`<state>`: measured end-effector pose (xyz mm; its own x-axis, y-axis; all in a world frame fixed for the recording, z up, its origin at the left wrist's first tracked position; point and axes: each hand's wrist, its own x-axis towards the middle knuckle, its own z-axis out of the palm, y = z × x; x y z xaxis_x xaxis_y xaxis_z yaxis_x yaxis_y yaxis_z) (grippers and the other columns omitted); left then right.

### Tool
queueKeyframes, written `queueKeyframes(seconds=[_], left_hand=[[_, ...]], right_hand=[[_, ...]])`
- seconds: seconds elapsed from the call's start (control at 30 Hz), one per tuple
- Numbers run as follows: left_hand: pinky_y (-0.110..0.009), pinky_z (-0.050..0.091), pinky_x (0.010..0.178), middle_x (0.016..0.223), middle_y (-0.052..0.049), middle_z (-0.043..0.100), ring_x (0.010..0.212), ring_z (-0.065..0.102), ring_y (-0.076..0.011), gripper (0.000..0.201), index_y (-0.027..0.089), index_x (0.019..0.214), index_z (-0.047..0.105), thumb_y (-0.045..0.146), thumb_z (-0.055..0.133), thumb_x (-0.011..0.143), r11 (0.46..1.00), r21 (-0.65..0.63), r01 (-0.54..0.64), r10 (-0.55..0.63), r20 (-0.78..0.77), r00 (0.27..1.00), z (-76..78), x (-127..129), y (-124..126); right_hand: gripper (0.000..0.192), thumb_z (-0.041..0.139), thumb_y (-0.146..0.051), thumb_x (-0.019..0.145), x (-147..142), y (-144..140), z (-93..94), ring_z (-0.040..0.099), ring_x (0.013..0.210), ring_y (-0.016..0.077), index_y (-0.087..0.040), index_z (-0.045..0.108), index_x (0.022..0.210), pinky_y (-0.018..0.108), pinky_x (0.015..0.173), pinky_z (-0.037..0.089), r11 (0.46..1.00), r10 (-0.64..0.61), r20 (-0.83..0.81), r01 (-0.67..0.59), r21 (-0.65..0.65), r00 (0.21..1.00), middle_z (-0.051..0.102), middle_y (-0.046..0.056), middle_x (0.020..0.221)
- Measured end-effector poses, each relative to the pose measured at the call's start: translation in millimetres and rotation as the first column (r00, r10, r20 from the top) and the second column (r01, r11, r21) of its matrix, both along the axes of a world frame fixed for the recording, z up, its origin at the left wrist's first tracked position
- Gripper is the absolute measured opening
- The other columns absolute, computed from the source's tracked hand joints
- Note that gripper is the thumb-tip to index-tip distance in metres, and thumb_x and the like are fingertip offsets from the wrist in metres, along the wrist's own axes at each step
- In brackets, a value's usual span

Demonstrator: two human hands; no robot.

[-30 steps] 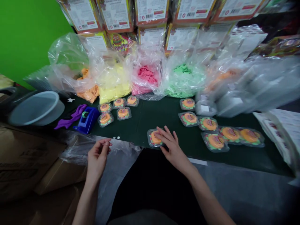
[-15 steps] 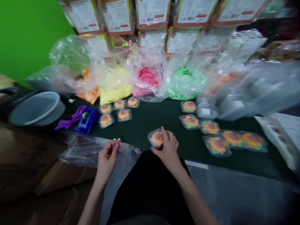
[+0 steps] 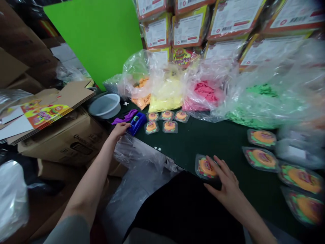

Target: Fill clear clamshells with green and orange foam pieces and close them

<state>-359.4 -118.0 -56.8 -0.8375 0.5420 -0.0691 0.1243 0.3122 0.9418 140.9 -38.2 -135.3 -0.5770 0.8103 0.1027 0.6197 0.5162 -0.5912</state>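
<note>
My left hand [image 3: 120, 129] reaches to the blue tape dispenser [image 3: 137, 124], fingertips pinched at its near-left end; whatever lies between them is too small to make out. Purple cloth [image 3: 124, 117] lies just behind those fingers. At the table's front edge is a clear plastic package with a candy burger [image 3: 206, 166]. My right hand [image 3: 225, 183] rests by its right side, fingers stretched over that edge and the thumb spread below. Two small white pieces [image 3: 157, 148] sit at the table edge between my hands.
Several packed burgers [image 3: 170, 126] stand beside the dispenser, others [image 3: 261, 157] at the right. Behind are bags of orange, yellow, pink [image 3: 207, 91] and green pieces [image 3: 261, 98], with stacked boxes [image 3: 189, 28] at the back. A grey basin [image 3: 105, 105] and cardboard boxes [image 3: 63, 139] are left.
My left hand has moved away from the small white pieces to the tape dispenser. My right hand stays at the burger package, its thumb now lower. The view has swung left.
</note>
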Motion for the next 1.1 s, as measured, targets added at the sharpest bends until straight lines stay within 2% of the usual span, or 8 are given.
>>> queueKeyframes(seconds=[0.23,0.5,0.67,0.77,0.83,0.9,1.0,1.1], left_hand=[[-0.035,0.052,0.065,0.063,-0.004,0.064,0.066,0.058,-0.0173,0.034,0.012,0.067,0.066,0.038,0.085,0.054,0.997,0.078,-0.010,-0.001,0.148,0.989,0.6,-3,-4],[-0.031,0.053,0.077,0.081,-0.008,0.070,0.077,0.063,-0.0165,0.035,0.014,0.065,0.062,0.040,0.083,0.057,0.972,0.217,-0.092,0.073,0.092,0.993,-39.2,11,-36],[-0.027,0.049,0.077,0.074,-0.001,0.065,0.074,0.059,-0.0134,0.025,0.015,0.071,0.063,0.034,0.079,0.066,0.953,0.236,-0.189,0.190,0.021,0.982,-47.8,27,-45],[-0.026,0.050,0.078,0.073,0.002,0.064,0.072,0.060,-0.0131,0.023,0.018,0.079,0.064,0.037,0.074,0.075,0.955,0.265,-0.137,0.139,0.008,0.990,-49.0,69,-50],[-0.027,0.052,0.076,0.074,0.000,0.066,0.071,0.061,-0.0137,0.023,0.018,0.085,0.068,0.041,0.071,0.081,0.968,0.236,0.081,-0.090,0.029,0.996,-50.9,118,-54],[-0.028,0.053,0.072,0.071,-0.002,0.068,0.067,0.062,-0.0151,0.025,0.016,0.086,0.073,0.041,0.074,0.082,0.952,0.191,0.239,-0.261,0.099,0.960,-53.0,176,-60],[-0.029,0.055,0.068,0.075,-0.003,0.072,0.064,0.065,-0.0153,0.028,0.016,0.095,0.077,0.041,0.074,0.084,0.877,0.180,0.446,-0.481,0.324,0.815,-54.0,257,-64],[-0.028,0.056,0.067,0.077,0.000,0.071,0.063,0.066,-0.0132,0.043,0.018,0.120,0.068,0.038,0.077,0.082,0.837,0.306,0.454,-0.547,0.479,0.686,-54.4,309,-56]], right_hand=[[0.070,0.062,-0.047,0.084,-8,-6,5.1,0.042,0.146,0.0420,-0.039,0.044,0.152,0.064,0.112,0.040,0.998,-0.059,-0.081,0.057,-0.025,0.995,0.043,0.009,0.160],[0.070,0.062,-0.053,0.087,-14,-2,7.5,0.044,0.145,0.0405,-0.033,0.046,0.151,0.061,0.114,0.041,0.997,-0.054,-0.091,0.049,-0.058,0.994,0.040,0.012,0.160],[0.065,0.064,-0.051,0.088,-26,-12,18.9,0.042,0.147,0.0368,-0.028,0.051,0.147,0.058,0.118,0.037,0.988,-0.111,-0.172,0.090,-0.124,0.979,0.040,0.014,0.158],[0.058,0.067,-0.048,0.088,-37,-14,25.6,0.046,0.143,0.0362,-0.025,0.056,0.139,0.059,0.116,0.038,0.977,-0.184,-0.229,0.151,-0.152,0.956,0.046,0.017,0.153],[0.047,0.064,-0.040,0.089,-40,-14,29.9,0.047,0.142,0.0349,-0.023,0.059,0.133,0.058,0.116,0.038,0.977,-0.199,-0.246,0.172,-0.127,0.949,0.051,0.018,0.147],[0.040,0.061,-0.031,0.090,-39,-13,34.6,0.048,0.142,0.0324,-0.024,0.060,0.129,0.057,0.117,0.038,0.984,-0.140,-0.253,0.106,-0.141,0.957,0.052,0.017,0.147],[0.042,0.059,-0.022,0.087,-27,-16,41.0,0.044,0.146,0.0295,-0.026,0.061,0.129,0.053,0.119,0.037,0.970,0.005,-0.267,-0.069,-0.231,0.964,0.049,0.013,0.153],[0.046,0.058,-0.018,0.086,-15,-20,44.5,0.037,0.152,0.0276,-0.027,0.063,0.131,0.052,0.122,0.033,0.952,0.059,-0.265,-0.134,-0.275,0.962,0.046,0.010,0.158]])
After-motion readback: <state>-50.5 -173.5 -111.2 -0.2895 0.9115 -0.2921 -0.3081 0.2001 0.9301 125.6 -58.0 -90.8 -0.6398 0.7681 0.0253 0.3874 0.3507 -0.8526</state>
